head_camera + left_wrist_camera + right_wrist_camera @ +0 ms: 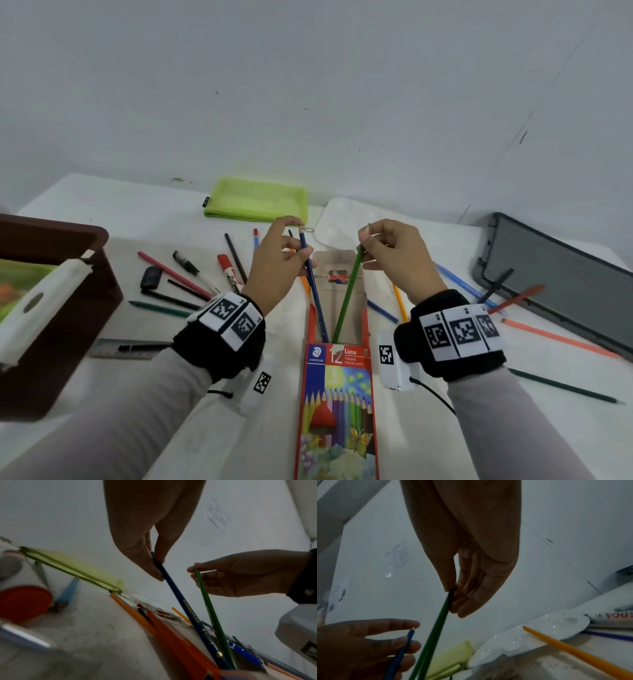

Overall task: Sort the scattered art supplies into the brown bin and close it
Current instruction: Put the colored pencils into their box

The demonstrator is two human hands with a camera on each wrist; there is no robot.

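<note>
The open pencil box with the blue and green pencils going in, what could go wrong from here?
The red cardboard pencil box lies unbraced on the white table, so pushing could slide it. The left hand pinches the blue pencil and the right hand the green pencil near their tips; either might slip or jam.

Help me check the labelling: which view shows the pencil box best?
The head view: the pencil box lies whole in the middle, its printed front readable, flap open, the blue pencil and green pencil standing in its mouth. The left wrist view catches only its orange edge, blurred. The right wrist view shows only pencils, no recognizable box.
</note>
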